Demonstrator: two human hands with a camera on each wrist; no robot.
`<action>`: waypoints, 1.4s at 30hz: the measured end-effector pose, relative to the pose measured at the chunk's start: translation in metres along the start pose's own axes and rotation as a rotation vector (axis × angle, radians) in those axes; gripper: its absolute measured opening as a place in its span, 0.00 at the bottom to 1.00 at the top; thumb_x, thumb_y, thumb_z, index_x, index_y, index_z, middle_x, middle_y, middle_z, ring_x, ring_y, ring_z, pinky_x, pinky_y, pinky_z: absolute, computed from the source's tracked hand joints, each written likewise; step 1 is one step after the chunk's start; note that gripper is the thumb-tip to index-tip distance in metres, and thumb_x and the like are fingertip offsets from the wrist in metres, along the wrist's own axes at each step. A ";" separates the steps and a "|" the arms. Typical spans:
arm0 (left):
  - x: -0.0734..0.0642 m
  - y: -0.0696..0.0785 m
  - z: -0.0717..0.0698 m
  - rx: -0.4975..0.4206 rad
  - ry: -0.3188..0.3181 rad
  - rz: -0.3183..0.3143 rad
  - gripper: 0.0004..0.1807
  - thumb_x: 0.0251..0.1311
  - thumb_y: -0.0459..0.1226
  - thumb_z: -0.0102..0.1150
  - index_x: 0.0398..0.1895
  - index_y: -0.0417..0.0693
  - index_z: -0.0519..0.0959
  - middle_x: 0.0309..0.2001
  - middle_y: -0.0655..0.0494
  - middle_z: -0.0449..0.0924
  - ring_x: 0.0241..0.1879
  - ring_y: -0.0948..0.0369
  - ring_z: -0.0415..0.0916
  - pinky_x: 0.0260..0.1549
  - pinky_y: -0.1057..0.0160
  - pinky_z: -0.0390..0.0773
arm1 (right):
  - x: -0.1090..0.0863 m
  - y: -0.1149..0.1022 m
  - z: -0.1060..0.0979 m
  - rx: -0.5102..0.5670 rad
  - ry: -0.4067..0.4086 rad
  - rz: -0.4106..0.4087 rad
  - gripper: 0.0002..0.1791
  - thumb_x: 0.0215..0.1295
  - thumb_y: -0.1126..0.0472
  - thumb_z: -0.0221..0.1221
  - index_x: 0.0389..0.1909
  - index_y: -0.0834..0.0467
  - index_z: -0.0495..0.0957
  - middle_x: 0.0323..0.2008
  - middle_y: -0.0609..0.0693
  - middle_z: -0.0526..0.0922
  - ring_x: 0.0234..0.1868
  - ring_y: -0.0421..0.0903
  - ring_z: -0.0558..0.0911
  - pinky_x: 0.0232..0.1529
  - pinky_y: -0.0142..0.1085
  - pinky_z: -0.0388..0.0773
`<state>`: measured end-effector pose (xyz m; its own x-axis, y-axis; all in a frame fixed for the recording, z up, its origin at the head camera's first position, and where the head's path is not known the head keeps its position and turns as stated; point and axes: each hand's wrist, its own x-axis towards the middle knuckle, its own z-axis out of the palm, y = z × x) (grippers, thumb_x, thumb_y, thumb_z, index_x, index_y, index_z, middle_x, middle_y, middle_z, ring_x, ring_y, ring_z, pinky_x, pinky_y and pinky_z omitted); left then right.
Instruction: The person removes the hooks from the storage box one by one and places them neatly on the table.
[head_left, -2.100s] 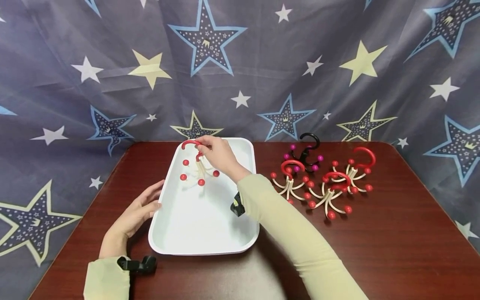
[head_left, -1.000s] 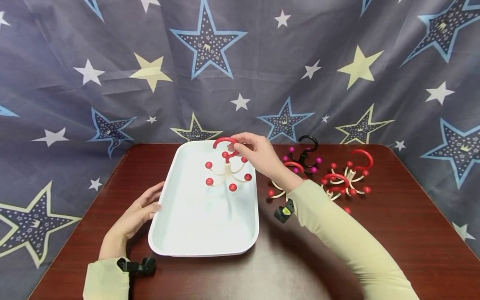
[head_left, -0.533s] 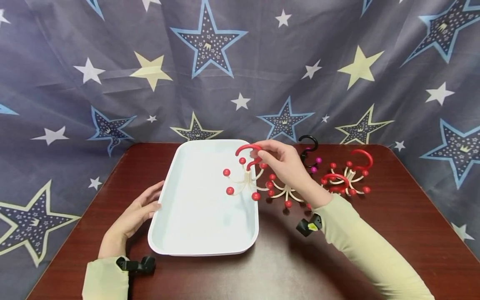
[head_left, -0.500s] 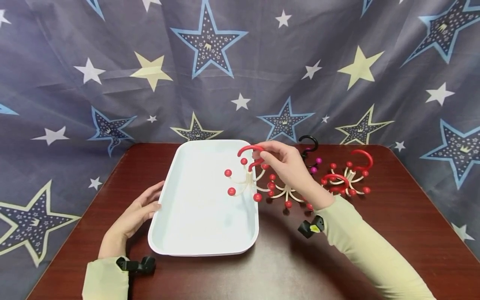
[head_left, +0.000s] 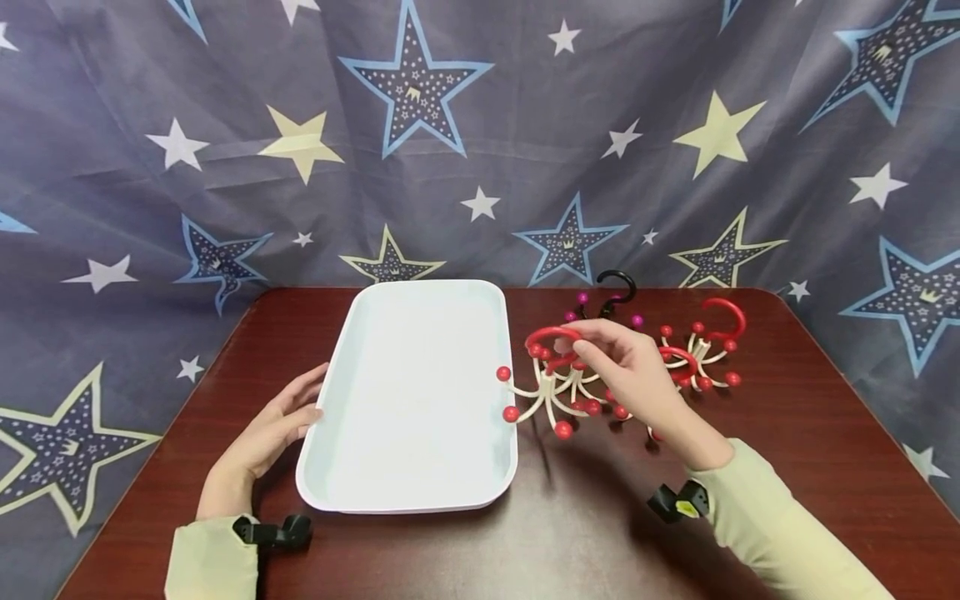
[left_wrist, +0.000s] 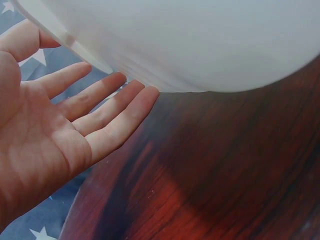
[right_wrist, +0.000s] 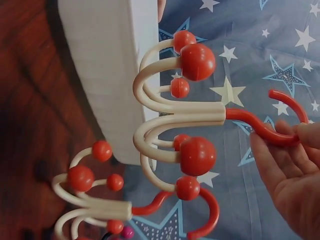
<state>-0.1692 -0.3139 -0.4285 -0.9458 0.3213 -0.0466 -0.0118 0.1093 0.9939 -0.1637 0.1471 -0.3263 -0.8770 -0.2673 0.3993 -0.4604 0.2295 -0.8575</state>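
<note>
My right hand [head_left: 630, 371] pinches the red hook of a hanger [head_left: 548, 385] with cream curved arms tipped in red balls. In the right wrist view, thumb and fingers meet on the hook, and the cream arms of the hanger [right_wrist: 200, 115] curl back around the stem. It hangs at the right edge of a white tray [head_left: 412, 408], overlapping the rim in the head view. My left hand [head_left: 266, 429] touches the tray's left side. The left wrist view shows its fingers [left_wrist: 117, 117] extended and relaxed, tips at the tray's outer wall.
Behind the held hanger stands a similar one [right_wrist: 100, 207], partly hidden. Farther right are another red-hooked hanger [head_left: 702, 348] and one mostly covered by my right hand. A black hanger [head_left: 632, 292] with magenta balls stands at the back. A starry cloth [head_left: 480, 125] hangs behind the table.
My right hand has carried the hanger rightward and toward me, from over the tray's far part to its right edge. My left hand has stayed at the tray's side.
</note>
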 end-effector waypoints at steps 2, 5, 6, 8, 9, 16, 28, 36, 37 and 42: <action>0.000 0.000 0.000 0.002 0.001 -0.001 0.34 0.62 0.29 0.46 0.70 0.49 0.49 0.57 0.67 0.65 0.47 0.67 0.75 0.40 0.65 0.77 | -0.008 0.001 -0.004 0.004 0.008 0.014 0.13 0.64 0.64 0.52 0.47 0.62 0.76 0.37 0.57 0.83 0.36 0.40 0.82 0.36 0.29 0.77; 0.001 0.000 0.000 0.005 -0.002 0.004 0.34 0.61 0.29 0.46 0.70 0.49 0.49 0.57 0.66 0.65 0.47 0.67 0.75 0.40 0.64 0.77 | -0.019 0.004 -0.011 -0.014 0.033 0.013 0.13 0.63 0.66 0.53 0.47 0.62 0.76 0.36 0.53 0.84 0.33 0.38 0.82 0.32 0.27 0.76; 0.001 0.000 0.000 0.003 -0.003 0.006 0.34 0.62 0.29 0.46 0.70 0.49 0.49 0.57 0.66 0.65 0.47 0.67 0.75 0.40 0.64 0.77 | -0.023 0.004 -0.012 -0.018 0.046 0.011 0.13 0.62 0.67 0.53 0.47 0.62 0.76 0.36 0.52 0.84 0.33 0.37 0.81 0.32 0.27 0.76; 0.001 0.001 0.000 -0.002 -0.004 0.010 0.34 0.62 0.29 0.46 0.70 0.48 0.49 0.57 0.66 0.65 0.47 0.67 0.75 0.40 0.64 0.77 | -0.029 0.006 -0.015 -0.038 0.071 -0.003 0.13 0.62 0.68 0.54 0.47 0.62 0.77 0.35 0.48 0.84 0.31 0.37 0.81 0.30 0.27 0.75; 0.002 0.001 0.000 -0.005 -0.006 0.012 0.34 0.62 0.29 0.46 0.70 0.48 0.49 0.57 0.66 0.65 0.46 0.67 0.75 0.40 0.64 0.77 | -0.032 0.007 -0.017 -0.049 0.081 -0.018 0.13 0.61 0.69 0.54 0.47 0.62 0.77 0.35 0.47 0.84 0.31 0.37 0.81 0.30 0.27 0.75; 0.001 0.002 0.002 -0.007 -0.010 0.027 0.33 0.62 0.29 0.45 0.70 0.47 0.48 0.56 0.67 0.66 0.47 0.68 0.75 0.40 0.65 0.77 | -0.048 0.011 -0.021 -0.090 0.139 -0.032 0.13 0.59 0.71 0.54 0.46 0.62 0.77 0.33 0.48 0.85 0.31 0.38 0.82 0.31 0.27 0.75; -0.001 0.001 0.000 -0.005 -0.002 0.017 0.33 0.62 0.29 0.45 0.70 0.47 0.49 0.56 0.68 0.66 0.47 0.68 0.75 0.40 0.65 0.77 | -0.067 0.022 -0.027 -0.174 0.224 0.002 0.14 0.56 0.74 0.56 0.44 0.63 0.78 0.30 0.41 0.84 0.24 0.34 0.76 0.20 0.27 0.67; 0.000 0.001 0.000 0.000 0.005 0.007 0.33 0.62 0.29 0.46 0.70 0.47 0.49 0.56 0.67 0.66 0.47 0.67 0.75 0.40 0.64 0.77 | -0.075 0.031 -0.022 -0.179 0.213 0.053 0.13 0.58 0.71 0.56 0.44 0.62 0.78 0.31 0.46 0.85 0.23 0.32 0.76 0.20 0.27 0.68; 0.000 0.001 0.000 0.000 0.004 0.011 0.33 0.62 0.29 0.46 0.70 0.47 0.49 0.56 0.67 0.66 0.47 0.67 0.75 0.40 0.64 0.77 | -0.076 0.032 -0.021 -0.175 0.215 0.058 0.12 0.58 0.71 0.56 0.44 0.62 0.78 0.31 0.48 0.85 0.23 0.32 0.76 0.19 0.27 0.68; 0.000 0.001 0.000 -0.003 0.000 0.024 0.33 0.62 0.29 0.46 0.70 0.46 0.49 0.56 0.67 0.66 0.47 0.67 0.75 0.40 0.65 0.77 | -0.080 0.041 -0.019 -0.143 0.230 0.056 0.12 0.58 0.72 0.56 0.43 0.64 0.78 0.32 0.49 0.85 0.25 0.33 0.78 0.21 0.27 0.69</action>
<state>-0.1694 -0.3140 -0.4276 -0.9458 0.3238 -0.0228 0.0098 0.0985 0.9951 -0.1147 0.1956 -0.3878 -0.9022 -0.0346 0.4299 -0.4108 0.3723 -0.8322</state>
